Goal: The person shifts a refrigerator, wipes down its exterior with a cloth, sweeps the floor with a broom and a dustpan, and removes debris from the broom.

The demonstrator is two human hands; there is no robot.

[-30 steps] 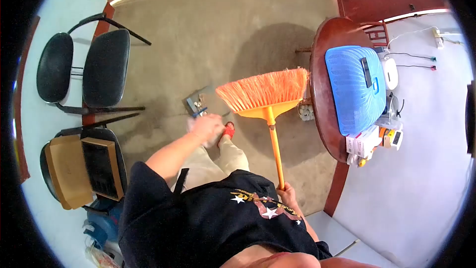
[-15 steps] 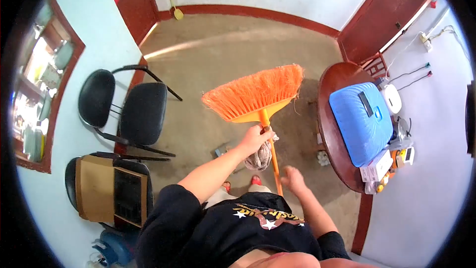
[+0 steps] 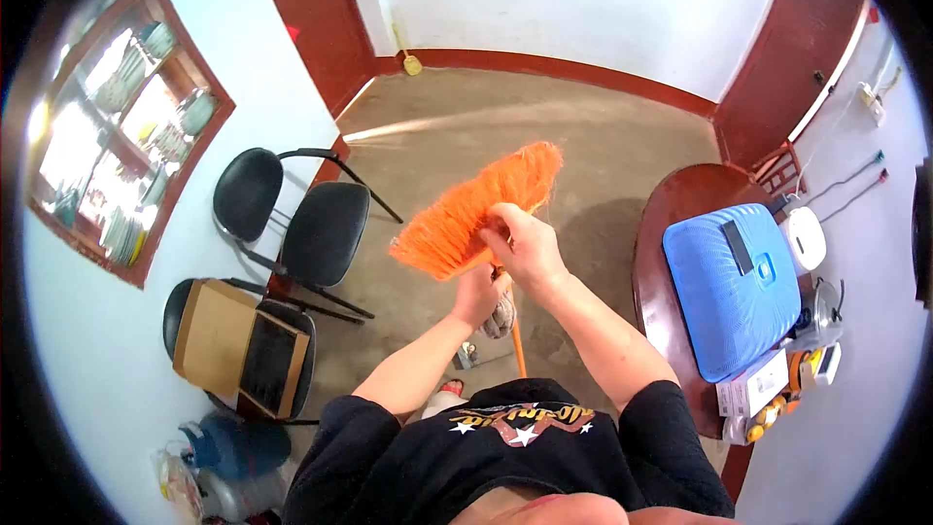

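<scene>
An orange broom [image 3: 457, 219] is held upside down in front of my body, its bristles up and its handle running down toward my shirt. My left hand [image 3: 479, 294] is closed round the handle just under the broom head, with a greyish cloth [image 3: 501, 317] hanging beneath it. At the bristles is my right hand [image 3: 525, 248], its fingers bent in and pinching at their lower edge. Whether it holds a loose bit there is too small to tell.
Right, a round table [image 3: 661, 224] bears a blue mesh cover [image 3: 729, 301]. Left stand black chairs [image 3: 326, 233], one with an open cardboard box [image 3: 219, 335]. A dustpan [image 3: 476, 355] lies on the floor near my feet. A yellow-headed tool [image 3: 412, 65] leans at the far wall.
The right hand has risen from beside the handle to the bristles. The broom head has tilted and turned. The view has lifted, showing more of the far wall and window.
</scene>
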